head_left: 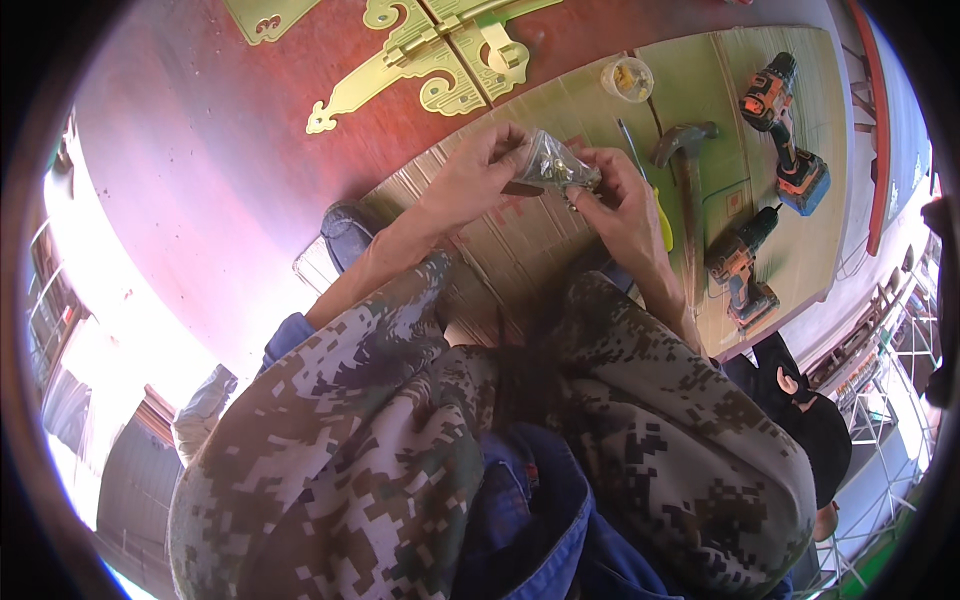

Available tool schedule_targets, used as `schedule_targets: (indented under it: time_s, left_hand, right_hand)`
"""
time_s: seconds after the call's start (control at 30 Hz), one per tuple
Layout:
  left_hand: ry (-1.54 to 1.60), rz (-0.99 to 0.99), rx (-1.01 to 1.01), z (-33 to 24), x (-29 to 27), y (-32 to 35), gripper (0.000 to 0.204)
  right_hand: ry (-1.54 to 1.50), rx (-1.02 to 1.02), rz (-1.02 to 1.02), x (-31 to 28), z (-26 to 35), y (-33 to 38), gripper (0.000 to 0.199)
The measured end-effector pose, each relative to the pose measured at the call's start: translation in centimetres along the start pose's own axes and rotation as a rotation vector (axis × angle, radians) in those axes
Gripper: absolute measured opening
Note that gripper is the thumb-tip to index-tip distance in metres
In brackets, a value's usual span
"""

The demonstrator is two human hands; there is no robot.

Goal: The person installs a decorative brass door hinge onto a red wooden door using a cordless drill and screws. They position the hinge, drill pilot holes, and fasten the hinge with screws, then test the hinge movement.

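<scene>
Nearest, the knees of a pair of digital-camouflage trousers [330, 400] spread to either side of blue cloth [530, 510], which carries a small red tag. Beyond and between them runs a ribbed cardboard sheet [500, 255], laid over a broad red panel [230, 130] that extends to the left and far. Of the room, the near right shows a person in black [822, 435] beside metal lattice framing [890, 400]; the left edge is washed out by glare. A dark shoe [350, 232] sits left of the left forearm. Over the cardboard, a small clear plastic bag [553, 160] of shiny metal hardware hangs between the two hands: the left hand [475, 175] pinches its left side, thumb against curled fingers, while the right hand [615, 200] grips its right end with thumb and fingers closed on it. Red printed characters show on the cardboard beneath, partly covered and not legible; any lettering on the tools is too small to tell. To the right lie an orange-and-black cordless drill [735, 265], a yellow-handled screwdriver [664, 222], a wooden-handled claw hammer [692, 195] and, farther, a second cordless drill [768, 100] with a blue base. Farther still stand a clear cup [608, 82] of yellowish pieces and, left of it on the panel, an ornate gold-coloured hinge [365, 90].
</scene>
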State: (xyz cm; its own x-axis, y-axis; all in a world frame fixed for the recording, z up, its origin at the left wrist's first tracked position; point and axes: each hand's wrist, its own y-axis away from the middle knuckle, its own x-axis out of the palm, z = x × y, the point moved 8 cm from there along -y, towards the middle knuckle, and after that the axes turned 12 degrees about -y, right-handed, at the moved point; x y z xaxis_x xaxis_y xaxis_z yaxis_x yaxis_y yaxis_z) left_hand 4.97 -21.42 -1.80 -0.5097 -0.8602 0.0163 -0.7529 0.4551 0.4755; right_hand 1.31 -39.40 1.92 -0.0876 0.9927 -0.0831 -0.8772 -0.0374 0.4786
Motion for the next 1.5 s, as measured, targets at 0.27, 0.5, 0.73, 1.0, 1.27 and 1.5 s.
schedule_targets:
  time_s: [0.27, 0.5, 0.73, 1.0, 1.27, 1.5]
  left_hand:
    - [0.115, 0.240, -0.115, 0.1, 2.0, 0.3, 0.037]
    - [0.219, 0.274, -0.123, 0.3, 2.8, 0.6, 0.044]
    - [0.238, 0.314, -0.110, 0.5, 3.0, -0.1, 0.052]
    - [0.243, 0.291, -0.065, 1.3, 3.7, -0.2, 0.043]
    - [0.001, 0.240, -0.034, 1.0, 3.4, -0.3, 0.031]
    - [0.062, 0.163, -0.086, 1.0, 2.9, -0.8, 0.030]
  right_hand:
    - [-0.129, 0.082, 0.041, -0.2, -1.0, 0.1, 0.031]
    - [-0.112, 0.103, 0.059, 0.3, 0.1, 0.3, 0.029]
    - [-0.118, 0.088, -0.009, -0.4, -0.1, 1.0, 0.031]
    - [-0.084, -0.022, -0.014, -0.2, 1.5, 1.9, 0.030]
    - [0.022, 0.045, -0.022, -0.4, 0.3, 2.3, 0.026]
    - [-0.237, 0.160, -0.048, -1.8, -1.4, 1.7, 0.028]
